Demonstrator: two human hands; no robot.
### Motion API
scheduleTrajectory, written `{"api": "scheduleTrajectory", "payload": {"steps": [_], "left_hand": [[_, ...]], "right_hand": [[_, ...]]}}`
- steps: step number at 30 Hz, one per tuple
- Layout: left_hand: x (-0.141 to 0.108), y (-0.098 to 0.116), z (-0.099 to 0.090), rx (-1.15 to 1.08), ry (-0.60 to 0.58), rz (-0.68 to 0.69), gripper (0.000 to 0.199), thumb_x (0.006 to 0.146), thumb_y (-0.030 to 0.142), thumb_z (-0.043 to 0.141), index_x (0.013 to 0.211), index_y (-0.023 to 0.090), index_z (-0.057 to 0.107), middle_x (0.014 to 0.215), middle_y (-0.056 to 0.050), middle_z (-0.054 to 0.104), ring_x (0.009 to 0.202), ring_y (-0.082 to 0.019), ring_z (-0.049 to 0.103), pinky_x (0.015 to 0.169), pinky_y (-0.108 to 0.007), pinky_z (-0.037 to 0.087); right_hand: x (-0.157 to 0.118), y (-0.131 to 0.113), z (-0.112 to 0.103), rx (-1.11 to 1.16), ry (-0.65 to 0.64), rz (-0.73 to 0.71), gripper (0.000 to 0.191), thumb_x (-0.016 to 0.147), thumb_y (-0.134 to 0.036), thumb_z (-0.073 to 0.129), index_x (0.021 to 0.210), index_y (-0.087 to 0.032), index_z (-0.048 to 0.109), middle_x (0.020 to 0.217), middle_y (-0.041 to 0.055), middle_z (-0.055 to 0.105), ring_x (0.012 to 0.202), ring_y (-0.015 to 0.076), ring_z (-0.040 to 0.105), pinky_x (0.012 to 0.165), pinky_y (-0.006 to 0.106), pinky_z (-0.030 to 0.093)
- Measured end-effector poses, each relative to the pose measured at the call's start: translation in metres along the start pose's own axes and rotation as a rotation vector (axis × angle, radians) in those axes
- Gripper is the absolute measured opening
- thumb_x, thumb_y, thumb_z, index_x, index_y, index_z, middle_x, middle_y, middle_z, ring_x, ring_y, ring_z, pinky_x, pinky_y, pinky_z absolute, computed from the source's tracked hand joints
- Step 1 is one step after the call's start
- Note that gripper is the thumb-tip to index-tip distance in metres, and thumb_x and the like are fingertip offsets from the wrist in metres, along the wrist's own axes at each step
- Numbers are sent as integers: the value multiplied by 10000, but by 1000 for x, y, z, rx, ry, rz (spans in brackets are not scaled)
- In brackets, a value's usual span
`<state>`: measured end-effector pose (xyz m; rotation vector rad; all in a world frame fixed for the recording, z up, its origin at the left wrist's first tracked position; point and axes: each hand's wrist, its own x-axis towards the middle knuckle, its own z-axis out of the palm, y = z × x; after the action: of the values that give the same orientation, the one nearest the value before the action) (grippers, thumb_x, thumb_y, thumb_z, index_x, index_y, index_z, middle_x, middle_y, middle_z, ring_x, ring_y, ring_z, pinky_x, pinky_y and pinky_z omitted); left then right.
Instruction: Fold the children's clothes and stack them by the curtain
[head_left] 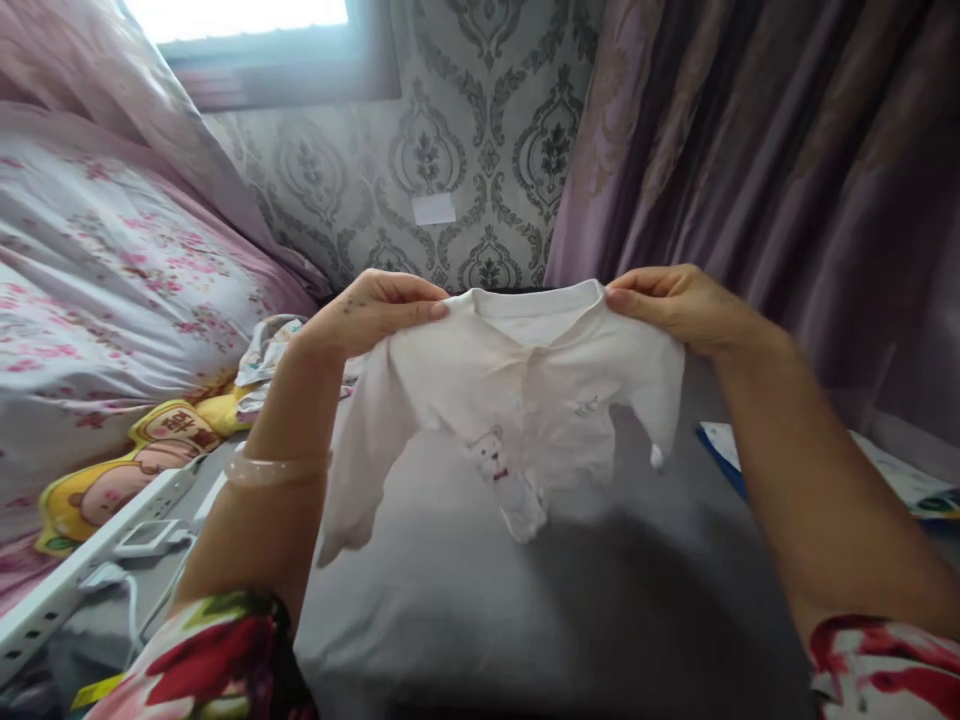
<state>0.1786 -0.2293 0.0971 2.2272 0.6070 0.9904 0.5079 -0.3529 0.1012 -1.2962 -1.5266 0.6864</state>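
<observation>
A small white long-sleeved top (465, 375) with a bear print on its front hangs in the air by its shoulders, its collar uppermost. My left hand (386, 308) pinches the shoulder on the left side of the view, and my right hand (667, 300) pinches the other shoulder. Both sleeves hang down, the left one longer in view, the right one bent. The lower front is bunched and uneven. Beneath the top lies a grey cloth surface (427, 610).
Yellow cartoon cushions (112, 490), a white perforated rail (75, 590) and a white charger with cables (146, 538) lie at the left. A blue and white packet (724, 455) is at the right. Floral fabric and curtains flank the patterned wall.
</observation>
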Motion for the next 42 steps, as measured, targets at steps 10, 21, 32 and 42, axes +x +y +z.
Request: {"api": "scheduleTrajectory", "payload": {"steps": [10, 21, 32, 42], "left_hand": [[3, -126, 65, 288, -284, -221, 242, 721, 345, 638, 751, 122, 729, 580, 11, 611, 538, -100, 518, 500, -187, 367], [-9, -102, 96, 29, 78, -712, 57, 671, 92, 629, 682, 114, 680, 551, 8, 542, 479, -111, 541, 506, -252, 530], [-8, -94, 98, -1, 352, -330, 149, 759, 245, 586, 819, 151, 685, 694, -15, 632, 666, -134, 604, 668, -255, 521], [12, -39, 48, 406, 478, 146, 221, 845, 340, 578, 920, 181, 713, 922, -50, 673, 870, -149, 578, 782, -247, 449]], "right_hand": [[37, 130, 43, -478, -290, 21, 434, 760, -573, 611, 831, -162, 726, 795, 43, 714, 738, 189, 635, 615, 256, 456], [28, 118, 56, -762, -128, 102, 110, 788, -287, 665, 774, -202, 733, 772, 31, 739, 776, 193, 686, 662, 240, 470], [18, 98, 65, -413, 151, 239, 140, 851, -289, 660, 805, -156, 670, 714, 62, 726, 613, 178, 712, 571, 243, 570], [23, 56, 40, -531, 417, -256, 330, 891, -497, 560, 972, -205, 692, 896, 63, 738, 840, 217, 696, 756, 326, 528]]}}
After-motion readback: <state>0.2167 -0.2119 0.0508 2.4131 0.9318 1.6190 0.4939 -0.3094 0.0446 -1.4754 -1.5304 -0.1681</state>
